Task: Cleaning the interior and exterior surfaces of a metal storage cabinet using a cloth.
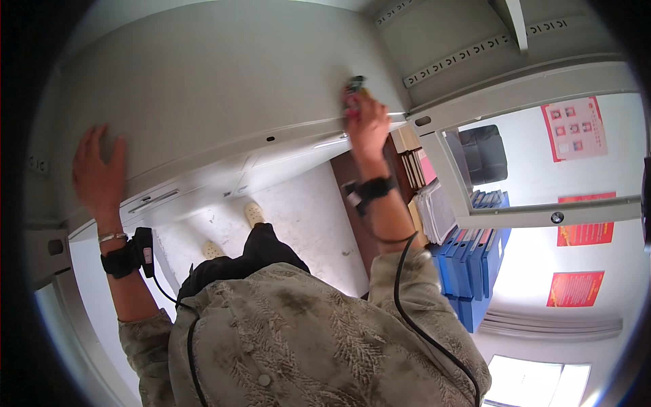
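Note:
A bare grey metal cabinet shelf spans the space in front of me. At the shelf's left end is my left hand, its fingers apart and nothing held. Near the right end, my right hand grips a small multicoloured object with red, dark green and some yellow on it. Motion blur hides what kind of object it is. It is at the shelf surface, close to the right side wall; whether it touches the shelf I cannot tell. Both wrists wear black straps with cabled modules.
An open cabinet door with a glass pane stands to my right. Beyond it are blue file boxes, a stack of papers and red wall posters. Slotted shelf rails run up the cabinet's side. Lower cabinet doors lie beneath the shelf.

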`<control>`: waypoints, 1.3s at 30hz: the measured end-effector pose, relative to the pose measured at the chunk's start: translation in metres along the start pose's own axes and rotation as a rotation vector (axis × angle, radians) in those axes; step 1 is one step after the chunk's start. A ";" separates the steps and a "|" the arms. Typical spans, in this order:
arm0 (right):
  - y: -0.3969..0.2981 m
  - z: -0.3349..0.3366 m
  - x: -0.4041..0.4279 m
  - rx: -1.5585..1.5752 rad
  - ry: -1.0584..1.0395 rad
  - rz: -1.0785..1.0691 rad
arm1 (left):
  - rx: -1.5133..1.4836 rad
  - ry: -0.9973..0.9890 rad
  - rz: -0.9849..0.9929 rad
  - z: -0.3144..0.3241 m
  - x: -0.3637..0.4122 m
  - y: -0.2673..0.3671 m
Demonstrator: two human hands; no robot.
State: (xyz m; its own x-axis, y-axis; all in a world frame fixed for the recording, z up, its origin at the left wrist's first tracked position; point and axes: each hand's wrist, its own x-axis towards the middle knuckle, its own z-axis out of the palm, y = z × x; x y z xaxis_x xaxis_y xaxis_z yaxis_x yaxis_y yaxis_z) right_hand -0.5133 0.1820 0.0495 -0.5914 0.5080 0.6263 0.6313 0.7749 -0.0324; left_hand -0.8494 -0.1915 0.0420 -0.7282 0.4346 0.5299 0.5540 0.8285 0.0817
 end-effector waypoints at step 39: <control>-0.134 -0.017 0.063 0.590 -0.391 -0.929 | -0.082 -0.002 -0.054 -0.027 0.002 0.020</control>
State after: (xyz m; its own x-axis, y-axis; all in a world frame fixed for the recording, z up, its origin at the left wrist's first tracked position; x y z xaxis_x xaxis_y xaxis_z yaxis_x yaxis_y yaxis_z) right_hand -0.6262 0.1037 0.1064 -0.8823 -0.3451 0.3201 -0.3962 0.9116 -0.1092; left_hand -0.8288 -0.1837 0.0680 -0.7583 0.3910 0.5215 0.5452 0.8190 0.1787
